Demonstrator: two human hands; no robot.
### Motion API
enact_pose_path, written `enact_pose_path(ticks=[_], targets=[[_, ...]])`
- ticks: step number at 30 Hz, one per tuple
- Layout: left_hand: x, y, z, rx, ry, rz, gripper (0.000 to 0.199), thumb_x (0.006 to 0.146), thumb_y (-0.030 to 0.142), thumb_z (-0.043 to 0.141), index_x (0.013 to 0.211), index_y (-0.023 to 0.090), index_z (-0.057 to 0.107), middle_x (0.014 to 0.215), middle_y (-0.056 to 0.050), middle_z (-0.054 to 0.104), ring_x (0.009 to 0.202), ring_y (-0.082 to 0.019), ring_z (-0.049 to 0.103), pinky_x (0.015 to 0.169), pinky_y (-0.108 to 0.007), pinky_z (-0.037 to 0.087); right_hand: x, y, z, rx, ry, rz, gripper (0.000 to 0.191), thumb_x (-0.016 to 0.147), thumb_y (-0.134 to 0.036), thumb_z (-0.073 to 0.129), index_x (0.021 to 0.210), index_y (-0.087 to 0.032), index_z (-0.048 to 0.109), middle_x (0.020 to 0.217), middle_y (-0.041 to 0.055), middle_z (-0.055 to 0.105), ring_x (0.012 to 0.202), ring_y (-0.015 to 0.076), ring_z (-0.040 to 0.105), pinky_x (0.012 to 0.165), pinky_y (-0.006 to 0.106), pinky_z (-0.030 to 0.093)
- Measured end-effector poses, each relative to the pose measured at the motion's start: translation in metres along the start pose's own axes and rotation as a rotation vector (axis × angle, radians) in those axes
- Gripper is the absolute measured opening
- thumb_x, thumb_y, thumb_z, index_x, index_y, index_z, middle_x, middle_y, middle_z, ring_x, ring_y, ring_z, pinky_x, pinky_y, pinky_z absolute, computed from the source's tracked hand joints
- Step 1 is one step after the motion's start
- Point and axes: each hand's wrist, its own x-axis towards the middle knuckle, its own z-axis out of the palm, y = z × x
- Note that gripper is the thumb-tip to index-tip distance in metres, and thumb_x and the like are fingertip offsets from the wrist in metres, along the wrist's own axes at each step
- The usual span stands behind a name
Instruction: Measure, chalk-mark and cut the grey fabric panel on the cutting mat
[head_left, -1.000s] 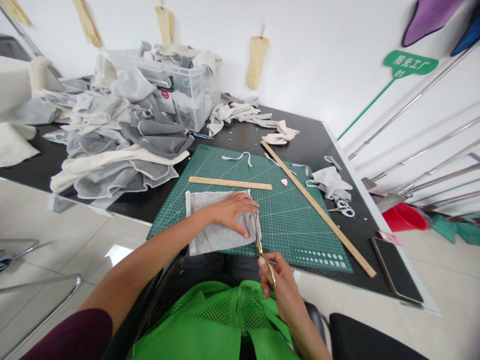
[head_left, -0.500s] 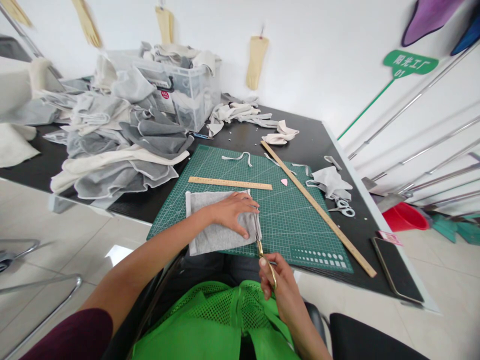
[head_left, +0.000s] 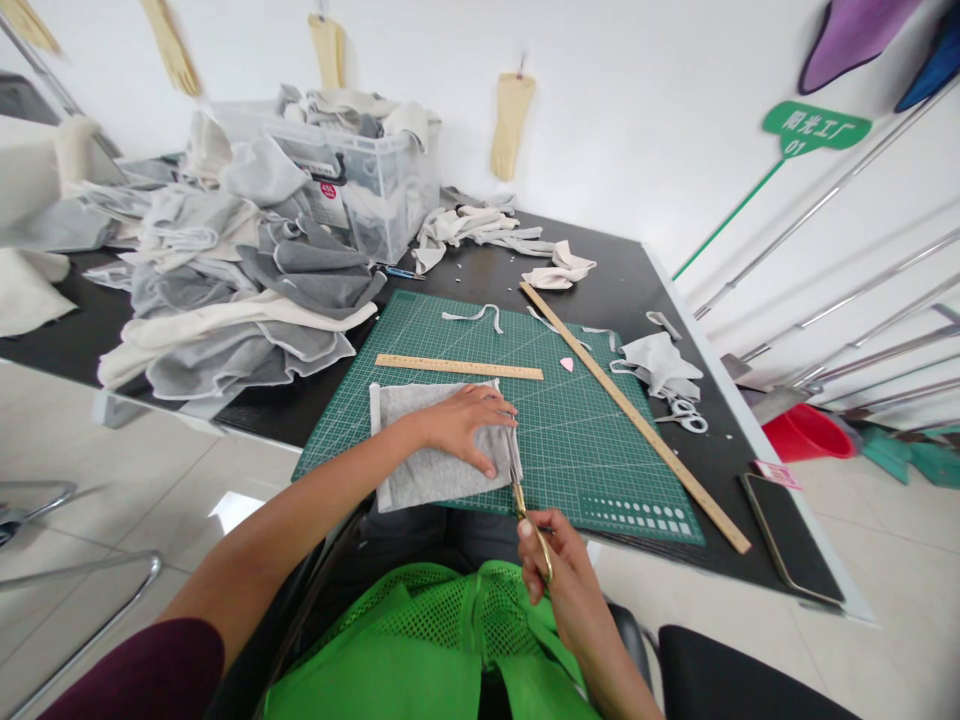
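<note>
A piece of grey cloth [head_left: 420,470] with a pale edge strip on its left lies on the green cutting mat [head_left: 570,440]. My left hand [head_left: 469,425] rests flat on the cloth, fingers spread towards its right edge. My right hand [head_left: 559,560] grips gold-handled scissors [head_left: 523,500] at the near right corner. Their blades point away from me along the cloth's right edge; how far they are apart is hard to see. Just beyond the cloth lies a short wooden ruler [head_left: 459,367].
A long wooden ruler [head_left: 637,415] crosses the mat's right side, near a pink chalk piece [head_left: 567,364]. White-handled scissors [head_left: 686,416], fabric scraps [head_left: 660,365] and a phone [head_left: 791,535] lie at the right. Piled cloths [head_left: 247,300] and a clear plastic bin [head_left: 382,190] stand left.
</note>
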Motion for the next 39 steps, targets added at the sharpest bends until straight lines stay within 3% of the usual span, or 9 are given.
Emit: enact_pose_path(ticks=[27,39], targets=[[0.000,0.002,0.000,0.015,-0.001,0.004,0.084,0.069,0.071,0.077,0.141,0.032,0.058,0.151,-0.005,0.053,0.141,-0.035,0.039,0.117,-0.051,0.027,-0.012,0.000,-0.003,-0.050,-0.009,0.022,0.046,0.083,-0.063,0.071,0.097,-0.021,0.057,0.051,-0.0098,0.045,0.041,0.0065,0.035,0.042,0.020,0.029],[-0.005,0.025,0.013,-0.015,-0.020,0.074,0.093,0.064,0.078,0.076,0.142,0.030,0.058,0.151,-0.007,0.052,0.142,-0.037,0.038,0.117,-0.053,0.026,-0.044,0.013,-0.015,-0.079,0.011,0.116,0.055,0.081,-0.069,0.070,0.100,-0.019,0.056,0.048,-0.0089,0.048,0.037,0.0074,0.037,0.043,0.022,0.027]])
